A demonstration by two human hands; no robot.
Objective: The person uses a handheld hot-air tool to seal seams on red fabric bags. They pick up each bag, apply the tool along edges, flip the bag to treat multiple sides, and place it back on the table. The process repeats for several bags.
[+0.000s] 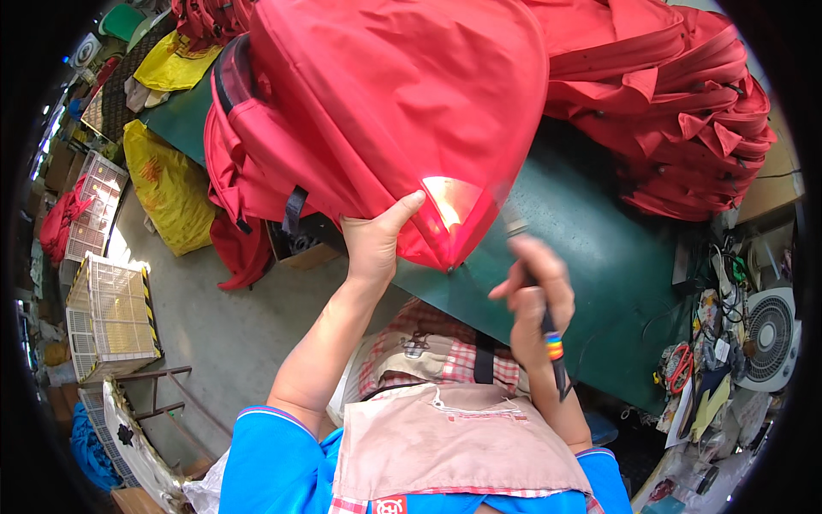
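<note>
While the person in the blue shirt [270, 463] and dusty pink apron [445, 445] worked, I watched the left hand [372, 236] grip the lower part of a red backpack [402, 103], thumb pressed flat on the cloth, fingers hidden underneath. The right hand [541, 283], blurred, was closed around a slim dark tool [549, 324] with a metallic tip [516, 227] and a rainbow band [554, 345] near its lower end. That tip was close beside the backpack's pointed corner, where a pale patch [445, 201] shone; whether it touched the cloth I couldn't tell. The backpack was in front of the person, over a dark green table [608, 265], a black strap [295, 206] dangling from its left side. To the right, more red bags [676, 111] lay heaped on the tabletop. Beyond the table's left edge a yellow bag [167, 188] slumped, and farther off stood a pale wire crate [111, 317]. Over on the right, a white fan [771, 334] stood beside a clutter of cables.
</note>
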